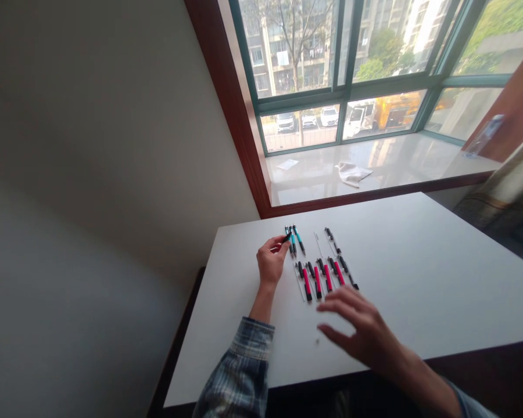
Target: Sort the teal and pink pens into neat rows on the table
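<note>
My left hand point(270, 259) is closed in a pinch on a small black pen part point(286, 238), right beside a few teal pens point(294, 239) lying side by side on the white table point(418, 278). Below them lie several pink-and-black pens point(322, 277) in a row, with thin refills between them. A dismantled pen in black pieces point(332, 239) sits above the row's right end. My right hand point(361, 328) hovers open with its fingers spread, just in front of the pink pens, holding nothing.
A glossy window ledge point(396, 162) behind the table carries a crumpled white cloth point(351, 173) and a small paper point(287, 164). A plain wall stands to the left. Striped fabric point(509, 197) hangs at the right edge.
</note>
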